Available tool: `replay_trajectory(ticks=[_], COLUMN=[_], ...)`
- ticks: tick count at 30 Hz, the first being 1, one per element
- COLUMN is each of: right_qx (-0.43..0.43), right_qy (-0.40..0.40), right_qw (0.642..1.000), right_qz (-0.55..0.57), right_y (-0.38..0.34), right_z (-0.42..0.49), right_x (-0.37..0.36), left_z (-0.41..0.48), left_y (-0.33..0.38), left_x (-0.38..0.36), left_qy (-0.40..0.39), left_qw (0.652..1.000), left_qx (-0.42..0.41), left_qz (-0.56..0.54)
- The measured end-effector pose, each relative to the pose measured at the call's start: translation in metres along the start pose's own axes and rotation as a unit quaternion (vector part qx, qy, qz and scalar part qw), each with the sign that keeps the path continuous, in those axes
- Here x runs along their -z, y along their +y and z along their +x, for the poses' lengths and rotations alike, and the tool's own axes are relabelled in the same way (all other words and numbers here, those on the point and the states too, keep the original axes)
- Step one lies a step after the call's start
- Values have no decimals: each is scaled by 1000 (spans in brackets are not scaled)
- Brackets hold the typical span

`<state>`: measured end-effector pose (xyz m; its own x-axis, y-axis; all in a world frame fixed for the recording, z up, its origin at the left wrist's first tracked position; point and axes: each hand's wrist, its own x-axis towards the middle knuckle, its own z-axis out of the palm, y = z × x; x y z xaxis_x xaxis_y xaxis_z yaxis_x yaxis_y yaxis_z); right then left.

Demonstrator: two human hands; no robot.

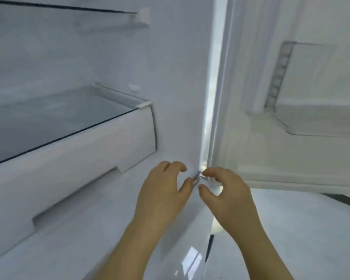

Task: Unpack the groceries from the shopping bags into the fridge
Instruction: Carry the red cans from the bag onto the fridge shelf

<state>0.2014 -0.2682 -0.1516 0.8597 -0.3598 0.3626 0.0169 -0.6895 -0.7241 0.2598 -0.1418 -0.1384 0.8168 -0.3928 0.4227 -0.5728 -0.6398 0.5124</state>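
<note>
With the fridge (180, 77) open just beyond both hands and no groceries or bags in view, left hand (162, 190) and right hand (228, 193) curl toward a small grey piece (197, 178) between them — pinched or not, I cannot tell — so best free them before fetching any.

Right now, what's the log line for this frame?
fridge door open | left hand, right hand by door hinge, fingers curled | grip unclear

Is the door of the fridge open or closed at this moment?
Open. The fridge door stands swung out to the right, its inner bin in view, and the glass shelf inside shows.
</note>
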Motion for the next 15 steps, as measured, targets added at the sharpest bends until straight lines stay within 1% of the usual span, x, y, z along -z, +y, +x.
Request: replay_trajectory(ticks=[4,7,12,15], right_qx=[-125,-194,-297,-340], right_qy=[38,61,123,166], right_qw=[991,976,938,913], right_qz=[-38,-85,-127,-154], right_y=[31,54,90,110], right_z=[-47,-83,-149,-191], right_x=[34,62,115,150], left_z=[-19,-34,-65,-92], left_y=[35,69,140,186], left_x=[-41,-72,-123,-151], left_qy=[-95,-164,-255,-302], left_qw=[993,978,944,918], left_qx=[-63,-115,-197,-246], left_qz=[-42,-57,-69,-74])
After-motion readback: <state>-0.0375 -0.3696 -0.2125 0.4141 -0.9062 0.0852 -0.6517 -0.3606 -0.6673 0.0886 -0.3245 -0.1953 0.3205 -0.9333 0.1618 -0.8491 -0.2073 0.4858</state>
